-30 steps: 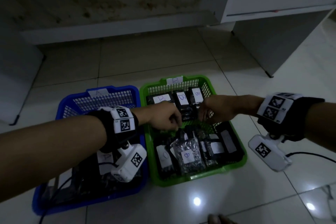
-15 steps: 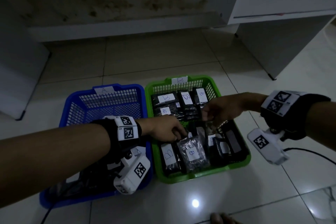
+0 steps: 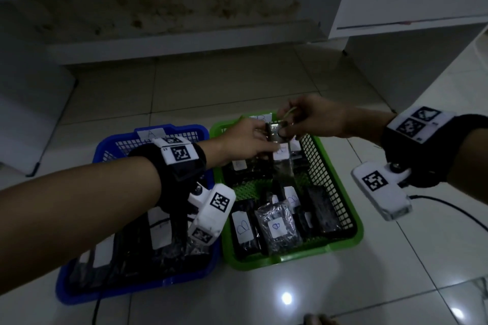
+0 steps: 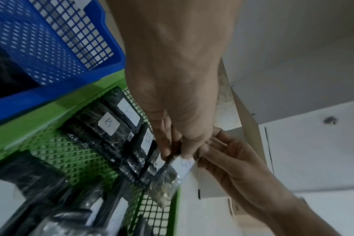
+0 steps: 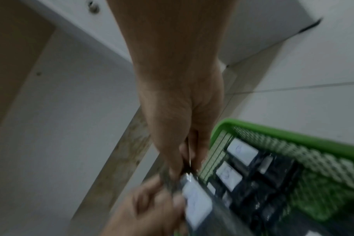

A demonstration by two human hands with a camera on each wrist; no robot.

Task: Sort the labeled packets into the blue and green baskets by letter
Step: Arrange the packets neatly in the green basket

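Observation:
A clear packet of dark contents with a white label (image 3: 281, 158) hangs upright above the far half of the green basket (image 3: 343, 240). My left hand (image 3: 265, 141) pinches its upper left edge. My right hand (image 3: 286, 128) pinches its top, with a thin greenish rubber band (image 3: 288, 112) looped at the fingers. In the left wrist view my left hand (image 4: 175, 153) grips the packet (image 4: 168, 177) and the right hand (image 4: 230, 159) lies behind it. The right wrist view is blurred; my right hand (image 5: 184, 167) meets the packet (image 5: 196, 202) there. The blue basket (image 3: 105, 140) stands to the left.
Several B-labelled packets (image 3: 277, 227) lie in the green basket. The blue basket holds several dark packets (image 3: 158, 235) under my left forearm. A white cabinet (image 3: 409, 42) stands at the back right, a low white ledge (image 3: 171, 45) behind the baskets. A cable (image 3: 443, 203) trails on the tiles at right.
Both hands have risen from inside the green basket and lifted one packet up between them. The right hand now holds a rubber band at the packet's top.

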